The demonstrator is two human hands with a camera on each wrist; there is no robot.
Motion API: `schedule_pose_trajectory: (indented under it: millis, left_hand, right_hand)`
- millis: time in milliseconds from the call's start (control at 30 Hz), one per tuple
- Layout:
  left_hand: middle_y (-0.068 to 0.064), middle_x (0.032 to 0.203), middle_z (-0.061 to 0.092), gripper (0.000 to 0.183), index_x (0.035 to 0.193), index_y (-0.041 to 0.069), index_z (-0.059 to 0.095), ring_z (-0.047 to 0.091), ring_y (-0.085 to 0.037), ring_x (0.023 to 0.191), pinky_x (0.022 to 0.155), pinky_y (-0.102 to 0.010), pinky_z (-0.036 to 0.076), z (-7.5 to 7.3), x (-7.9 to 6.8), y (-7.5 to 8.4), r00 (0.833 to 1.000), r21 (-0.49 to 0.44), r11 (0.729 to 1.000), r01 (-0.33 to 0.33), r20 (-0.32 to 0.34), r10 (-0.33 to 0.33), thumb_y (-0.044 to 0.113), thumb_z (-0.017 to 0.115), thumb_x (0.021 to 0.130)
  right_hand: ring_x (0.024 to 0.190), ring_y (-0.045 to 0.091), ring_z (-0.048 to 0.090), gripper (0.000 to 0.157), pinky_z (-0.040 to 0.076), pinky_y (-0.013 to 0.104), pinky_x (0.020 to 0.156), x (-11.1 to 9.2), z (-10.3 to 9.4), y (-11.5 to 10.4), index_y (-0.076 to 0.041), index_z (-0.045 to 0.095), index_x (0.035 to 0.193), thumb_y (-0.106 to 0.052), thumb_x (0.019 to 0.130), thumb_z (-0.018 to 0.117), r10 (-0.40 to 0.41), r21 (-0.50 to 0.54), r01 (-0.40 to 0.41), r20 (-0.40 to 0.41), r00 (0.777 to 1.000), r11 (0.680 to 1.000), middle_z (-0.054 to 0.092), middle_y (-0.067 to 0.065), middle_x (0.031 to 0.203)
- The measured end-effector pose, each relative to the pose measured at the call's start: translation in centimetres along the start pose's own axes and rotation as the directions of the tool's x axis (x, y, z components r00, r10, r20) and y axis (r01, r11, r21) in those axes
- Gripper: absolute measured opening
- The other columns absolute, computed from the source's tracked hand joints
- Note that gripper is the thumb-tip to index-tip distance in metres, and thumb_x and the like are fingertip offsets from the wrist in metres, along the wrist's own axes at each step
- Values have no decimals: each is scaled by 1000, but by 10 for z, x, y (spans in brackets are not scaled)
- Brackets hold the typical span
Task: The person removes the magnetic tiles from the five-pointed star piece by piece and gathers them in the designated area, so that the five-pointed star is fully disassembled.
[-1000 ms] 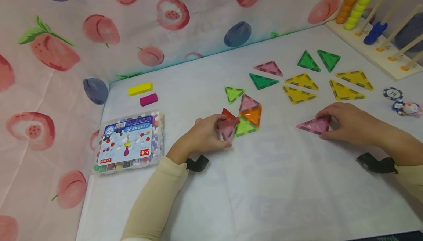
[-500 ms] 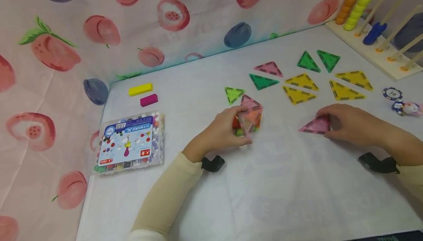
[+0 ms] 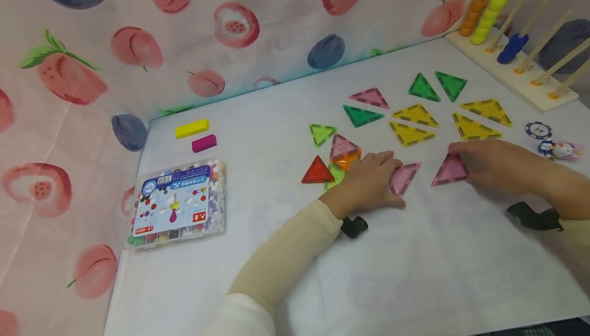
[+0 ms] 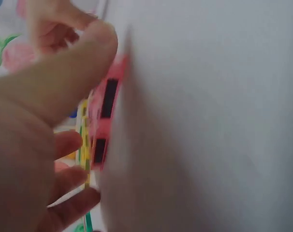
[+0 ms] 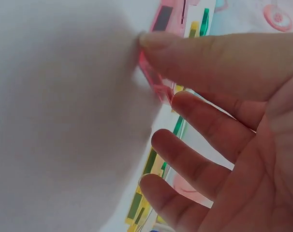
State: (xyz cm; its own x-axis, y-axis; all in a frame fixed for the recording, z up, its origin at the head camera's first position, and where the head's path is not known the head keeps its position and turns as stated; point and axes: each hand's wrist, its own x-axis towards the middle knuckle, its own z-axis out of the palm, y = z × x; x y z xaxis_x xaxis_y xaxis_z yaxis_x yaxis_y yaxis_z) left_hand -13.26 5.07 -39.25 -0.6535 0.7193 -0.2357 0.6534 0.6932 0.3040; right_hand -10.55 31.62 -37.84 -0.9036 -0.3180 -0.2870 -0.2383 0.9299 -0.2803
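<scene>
Two pink translucent triangle tiles lie close together near the middle right of the table. My left hand (image 3: 369, 182) pinches the left pink tile (image 3: 405, 178) between thumb and fingers; its magnet strips show edge-on in the left wrist view. The right pink tile (image 3: 448, 171) is pinched by my right hand (image 3: 500, 167), its thumb (image 5: 204, 60) against one edge in the right wrist view. Beneath and behind my left hand, a red triangle tile (image 3: 318, 171), a light green tile (image 3: 335, 174), an orange tile (image 3: 346, 159) and another pink tile (image 3: 343, 146) lie grouped, partly covered.
Yellow tiles (image 3: 412, 134) and green tiles (image 3: 423, 88) lie behind. A wooden peg rack (image 3: 546, 98) stands back right, near a poker chip (image 3: 538, 130) and a figurine (image 3: 560, 149). On the left are a bead box (image 3: 175, 200) and two blocks (image 3: 192, 128).
My left hand has carried its pink tile rightward, past the grouped tiles, to beside the other pink tile. The right hand still holds its tile, which has turned slightly. The view has shifted a little.
</scene>
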Motion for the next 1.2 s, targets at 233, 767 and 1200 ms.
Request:
schedule_pose_trajectory:
  millis: [233, 767, 1200]
  left_hand:
    - [2, 142, 27, 64, 134, 24, 39, 22, -14, 128, 100, -33, 25, -12, -19, -18, 984, 8, 1000, 12, -179, -11, 56, 53, 81]
    - [-2, 135, 40, 42, 128, 20, 51, 36, -23, 119, 95, -39, 30, -11, -89, -104, 981, 10, 991, 131, -148, -129, 34, 55, 89]
    - [-9, 120, 46, 57, 127, 19, 51, 40, -26, 105, 79, -40, 37, -9, -108, -109, 917, 124, 924, 361, -226, -328, 53, 55, 81]
  right_hand:
    - [118, 39, 36, 58, 30, 57, 89, -4, -10, -8, -10, 45, 129, -16, 77, 70, -1, 47, 2, -27, 1000, 999, 46, 16, 128]
    - [118, 26, 39, 53, 35, 48, 91, 59, -14, -104, -17, 48, 128, -30, 80, 67, -192, 135, 191, -8, 981, 972, 46, 5, 129]
    - [122, 29, 34, 61, 30, 47, 95, 89, 10, -140, -10, 42, 132, -26, 79, 69, -239, 139, 223, 107, 965, 965, 41, 11, 133]
